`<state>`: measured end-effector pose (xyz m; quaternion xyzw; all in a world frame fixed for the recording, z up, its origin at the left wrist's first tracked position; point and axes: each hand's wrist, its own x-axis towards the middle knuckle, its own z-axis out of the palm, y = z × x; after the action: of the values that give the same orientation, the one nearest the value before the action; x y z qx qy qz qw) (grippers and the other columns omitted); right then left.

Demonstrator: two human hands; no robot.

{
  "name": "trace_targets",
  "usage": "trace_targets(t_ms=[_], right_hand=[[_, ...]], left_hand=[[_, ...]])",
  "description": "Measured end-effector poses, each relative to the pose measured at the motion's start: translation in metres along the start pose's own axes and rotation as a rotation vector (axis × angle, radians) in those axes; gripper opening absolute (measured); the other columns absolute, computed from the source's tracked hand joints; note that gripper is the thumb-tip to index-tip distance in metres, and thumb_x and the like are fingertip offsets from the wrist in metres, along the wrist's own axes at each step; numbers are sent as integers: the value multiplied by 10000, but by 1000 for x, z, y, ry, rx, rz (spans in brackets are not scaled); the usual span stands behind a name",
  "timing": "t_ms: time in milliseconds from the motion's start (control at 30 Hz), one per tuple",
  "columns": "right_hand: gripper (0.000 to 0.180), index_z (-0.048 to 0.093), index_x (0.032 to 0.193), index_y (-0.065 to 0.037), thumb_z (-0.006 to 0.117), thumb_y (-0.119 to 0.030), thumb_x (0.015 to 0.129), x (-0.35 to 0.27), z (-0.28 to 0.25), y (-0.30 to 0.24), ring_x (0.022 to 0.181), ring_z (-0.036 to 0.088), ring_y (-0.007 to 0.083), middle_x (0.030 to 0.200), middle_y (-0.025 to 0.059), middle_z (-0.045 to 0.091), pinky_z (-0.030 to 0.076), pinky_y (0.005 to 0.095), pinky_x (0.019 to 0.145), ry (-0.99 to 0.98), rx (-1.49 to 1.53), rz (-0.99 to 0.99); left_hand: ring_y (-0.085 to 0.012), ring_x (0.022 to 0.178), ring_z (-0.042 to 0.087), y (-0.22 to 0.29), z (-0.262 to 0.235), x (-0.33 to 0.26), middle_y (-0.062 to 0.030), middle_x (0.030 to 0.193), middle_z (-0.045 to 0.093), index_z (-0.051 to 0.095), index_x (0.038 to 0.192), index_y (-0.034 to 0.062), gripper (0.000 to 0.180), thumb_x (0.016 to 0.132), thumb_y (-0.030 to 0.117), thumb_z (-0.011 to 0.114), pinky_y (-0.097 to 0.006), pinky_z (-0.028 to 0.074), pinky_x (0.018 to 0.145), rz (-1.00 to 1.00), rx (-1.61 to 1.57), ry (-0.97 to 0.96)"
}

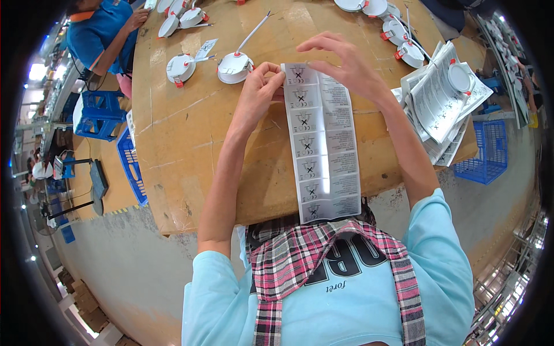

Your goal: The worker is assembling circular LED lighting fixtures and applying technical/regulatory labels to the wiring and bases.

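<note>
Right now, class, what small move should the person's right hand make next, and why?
Perhaps the right hand should pinch the printed strip along its top edge to steady it: the left hand already pinches the top-left corner, while the right is open at that edge.

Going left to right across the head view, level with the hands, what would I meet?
Co-worker's blue shirt, round white light, second round white light, left hand, strip of labels, stack of printed sheets. I left out the right hand, which overlaps the strip.
</note>
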<state>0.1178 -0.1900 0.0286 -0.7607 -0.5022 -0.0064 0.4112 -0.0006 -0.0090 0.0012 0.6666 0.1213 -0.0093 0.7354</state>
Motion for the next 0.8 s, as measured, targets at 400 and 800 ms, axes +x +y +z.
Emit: trace_targets(t_ms=[400, 800], right_hand=[[420, 553, 1230, -40, 640, -130, 829, 1, 5, 11, 940, 518, 79, 988, 12, 562, 420, 231, 846, -306, 788, 181], [337, 617, 1070, -43, 684, -233, 801, -5, -5, 19, 914, 538, 100, 956, 11, 561, 429, 241, 807, -320, 770, 231]], left_hand=[[-109, 903, 573, 1, 0, 6, -26, 971, 620, 596, 1037, 29, 241, 899, 226, 586, -300, 453, 851, -173, -576, -355], [-98, 885, 575, 18, 0, 18, -16, 945, 615, 606, 1016, 36, 262, 889, 265, 595, -290, 446, 858, -194, -234, -419]])
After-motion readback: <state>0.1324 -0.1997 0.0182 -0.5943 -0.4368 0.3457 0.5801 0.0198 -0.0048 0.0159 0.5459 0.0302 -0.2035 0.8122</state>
